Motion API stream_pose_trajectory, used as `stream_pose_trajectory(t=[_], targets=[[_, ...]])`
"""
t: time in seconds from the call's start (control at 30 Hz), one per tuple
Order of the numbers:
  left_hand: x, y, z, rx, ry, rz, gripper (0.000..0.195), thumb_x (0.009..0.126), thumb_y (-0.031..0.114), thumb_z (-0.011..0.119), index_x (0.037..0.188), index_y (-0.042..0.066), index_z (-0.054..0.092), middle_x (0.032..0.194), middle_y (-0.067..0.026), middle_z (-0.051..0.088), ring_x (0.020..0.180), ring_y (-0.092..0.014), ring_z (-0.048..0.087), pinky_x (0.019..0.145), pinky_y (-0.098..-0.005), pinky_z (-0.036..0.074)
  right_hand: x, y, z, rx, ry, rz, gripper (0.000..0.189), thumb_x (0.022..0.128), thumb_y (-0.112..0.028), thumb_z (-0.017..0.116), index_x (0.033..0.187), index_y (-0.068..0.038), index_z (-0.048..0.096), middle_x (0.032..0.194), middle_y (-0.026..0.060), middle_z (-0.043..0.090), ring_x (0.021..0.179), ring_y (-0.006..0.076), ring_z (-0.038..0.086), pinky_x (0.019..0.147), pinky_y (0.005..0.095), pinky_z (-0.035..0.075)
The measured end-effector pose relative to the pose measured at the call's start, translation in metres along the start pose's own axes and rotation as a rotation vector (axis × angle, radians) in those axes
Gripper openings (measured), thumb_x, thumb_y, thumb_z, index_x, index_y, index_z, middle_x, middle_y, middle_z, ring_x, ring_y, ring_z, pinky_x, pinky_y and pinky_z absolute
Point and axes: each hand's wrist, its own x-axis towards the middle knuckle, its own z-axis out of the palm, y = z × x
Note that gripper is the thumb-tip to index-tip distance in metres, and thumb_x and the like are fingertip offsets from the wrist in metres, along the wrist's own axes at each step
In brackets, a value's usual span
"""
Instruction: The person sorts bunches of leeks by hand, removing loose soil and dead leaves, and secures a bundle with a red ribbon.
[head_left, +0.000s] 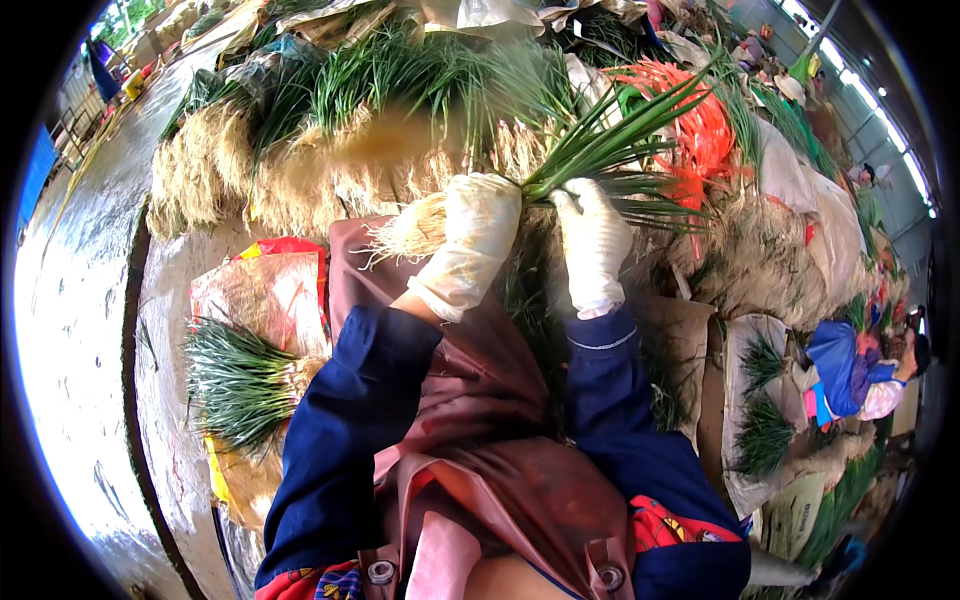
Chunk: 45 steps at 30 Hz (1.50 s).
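My left hand, in a soiled white glove, is wrapped around a bunch of green onions above my lap. Pale stringy roots stick out on the left of the fist, and long green leaves fan out to the upper right. My right hand, gloved too, is at the base of the leaves, thumb and forefinger close against them. Whether those fingers pinch a leaf is hard to see. A brown waterproof apron covers my lap. At my left lies a neat bundle of green onions on printed sacking.
Rooted onions are heaped in a row ahead. Red plastic strips lie on the heap's right part. Small bundles rest on a pale sack to the right, near another person. Wet concrete runs along the left.
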Motion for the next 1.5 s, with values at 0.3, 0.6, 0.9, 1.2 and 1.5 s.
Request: stream_pose_trajectory(t=[0.3,0.6,0.9,1.2,1.5], targets=[[-0.012,-0.009,0.020,0.112,0.007,0.094,0.007,0.075,0.008,0.050,0.074,0.010,0.057,0.063,-0.0051,0.054,0.059,-0.016,0.053,0.052,-0.0323,0.039,0.022,0.045,-0.120,0.783,0.401,0.212,0.019,0.085,-0.018,0.061,0.095,-0.002,0.060,0.073,0.0029,0.063,0.049,0.0034,0.043,0.043,0.0164,0.034],[-0.022,-0.013,0.005,0.254,0.215,0.208,0.066,0.080,0.009,0.046,0.141,0.001,0.023,0.063,-0.0043,0.051,0.059,-0.018,0.049,0.053,-0.0289,0.040,0.003,-0.006,-0.022,0.817,-0.646,0.416,0.044,0.074,-0.003,0.071,0.115,-0.002,0.055,0.108,0.0077,0.061,0.088,0.0124,0.057,0.078,0.0240,0.048],[-0.034,-0.042,0.006,-0.040,0.140,0.195,0.071,0.081,0.011,0.048,0.145,0.008,0.016,0.063,-0.0058,0.048,0.054,-0.019,0.047,0.048,-0.0304,0.041,-0.018,-0.018,0.009,1.231,-0.622,0.512,0.014,0.088,-0.015,0.058,0.098,-0.005,0.062,0.082,0.0049,0.065,0.056,0.0090,0.058,0.051,0.0201,0.048],[-0.042,-0.067,0.019,-0.224,0.228,0.254,0.072,0.079,0.004,0.049,0.145,0.009,0.019,0.078,-0.0115,0.053,0.062,-0.020,0.051,0.054,-0.0314,0.046,-0.004,-0.025,-0.022,0.418,-0.677,-0.137,0.063,0.064,-0.026,0.078,0.122,-0.015,0.055,0.096,0.0043,0.056,0.066,0.0145,0.051,0.068,0.0253,0.048],[-0.052,-0.069,0.010,-0.182,0.015,0.232,0.064,0.086,0.010,0.047,0.144,0.011,0.020,0.118,-0.0320,0.044,0.087,-0.033,0.054,0.073,-0.0378,0.050,-0.032,-0.027,0.033,1.195,-0.765,0.462,0.017,0.086,-0.019,0.061,0.094,-0.004,0.065,0.076,0.0002,0.064,0.054,0.0034,0.050,0.048,0.0163,0.039]])
